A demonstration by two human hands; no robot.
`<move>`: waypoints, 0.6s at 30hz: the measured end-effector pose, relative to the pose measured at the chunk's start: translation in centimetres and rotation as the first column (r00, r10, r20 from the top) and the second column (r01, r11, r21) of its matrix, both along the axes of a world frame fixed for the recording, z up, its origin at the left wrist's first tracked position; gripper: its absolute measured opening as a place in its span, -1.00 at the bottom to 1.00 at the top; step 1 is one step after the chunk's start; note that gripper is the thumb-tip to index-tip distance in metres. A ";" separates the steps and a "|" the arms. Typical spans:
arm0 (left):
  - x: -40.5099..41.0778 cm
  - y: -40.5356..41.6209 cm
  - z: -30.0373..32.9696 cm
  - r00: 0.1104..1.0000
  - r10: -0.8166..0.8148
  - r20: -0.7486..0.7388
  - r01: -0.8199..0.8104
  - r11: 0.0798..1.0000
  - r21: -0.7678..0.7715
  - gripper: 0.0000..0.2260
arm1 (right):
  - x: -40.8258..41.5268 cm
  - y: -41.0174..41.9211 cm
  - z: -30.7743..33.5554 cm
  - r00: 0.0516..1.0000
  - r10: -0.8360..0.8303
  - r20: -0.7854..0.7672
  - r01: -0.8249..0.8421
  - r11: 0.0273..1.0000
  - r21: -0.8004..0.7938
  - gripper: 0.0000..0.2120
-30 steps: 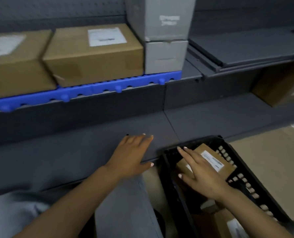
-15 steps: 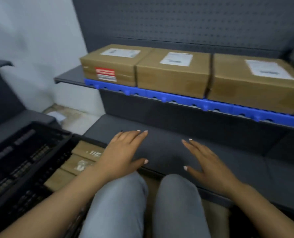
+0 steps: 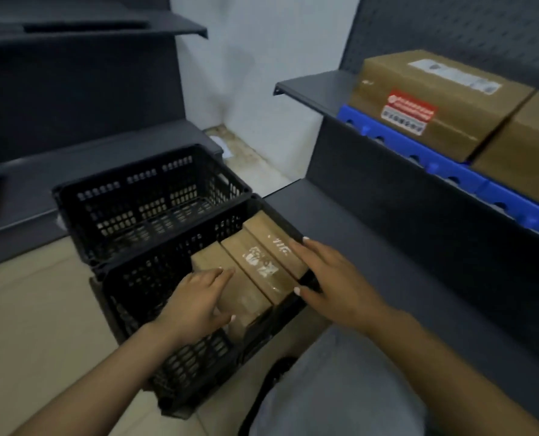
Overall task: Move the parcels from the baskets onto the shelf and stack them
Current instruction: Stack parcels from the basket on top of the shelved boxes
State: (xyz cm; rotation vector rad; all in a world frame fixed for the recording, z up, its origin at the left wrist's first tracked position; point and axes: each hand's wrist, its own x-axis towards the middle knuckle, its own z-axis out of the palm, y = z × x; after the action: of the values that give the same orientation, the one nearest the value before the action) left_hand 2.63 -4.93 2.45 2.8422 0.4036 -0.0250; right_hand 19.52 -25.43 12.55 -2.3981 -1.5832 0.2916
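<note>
Three brown parcels stand side by side on edge in the near black basket (image 3: pixel 142 278): a left parcel (image 3: pixel 246 300), a middle parcel (image 3: pixel 258 265) with a torn white label, and a right parcel (image 3: pixel 274 243). My left hand (image 3: pixel 199 303) lies with straight fingers on the left parcel. My right hand (image 3: pixel 334 278) reaches over the basket's right rim, fingers straight, touching the right parcel. The dark lower shelf (image 3: pixel 372 247) runs along the right of the basket.
A second black basket (image 3: pixel 129 196) stands behind the first, nothing visible inside. On the upper shelf, brown boxes (image 3: pixel 434 102) sit on a blue pallet strip (image 3: pixel 450 174). Another dark shelf unit (image 3: pixel 73 89) is at the left. My grey-trousered knee (image 3: pixel 340 388) is below.
The view has swung left from the shelf to the baskets. Both hands left the lower shelf and now rest on the parcels in the near basket.
</note>
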 end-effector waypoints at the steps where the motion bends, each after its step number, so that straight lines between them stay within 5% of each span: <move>1: -0.5 0.6 -1.3 0.999 0.026 -0.019 -0.027 1.000 -0.015 -0.22 | -0.4 1.4 -1.3 1.000 0.021 -0.018 -0.021 0.999 -0.024 -0.31; 11: -5.4 3.1 -11.7 0.934 0.269 -0.236 -0.288 0.956 -0.052 -0.12 | -2.6 8.1 -14.4 0.993 0.054 -0.109 -0.095 0.905 -0.415 -0.31; 18: -7.4 2.7 -14.4 0.905 0.323 -0.277 -0.347 0.937 -0.041 -0.26 | -1.7 9.8 -17.7 0.993 0.046 -0.105 -0.098 0.821 -0.562 -0.34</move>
State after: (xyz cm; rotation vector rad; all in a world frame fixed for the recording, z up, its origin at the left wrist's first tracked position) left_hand -4.82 -2.23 -11.99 2.6456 0.9212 -0.3524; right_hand 17.87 -15.67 -5.18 -2.6870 -1.7319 1.0021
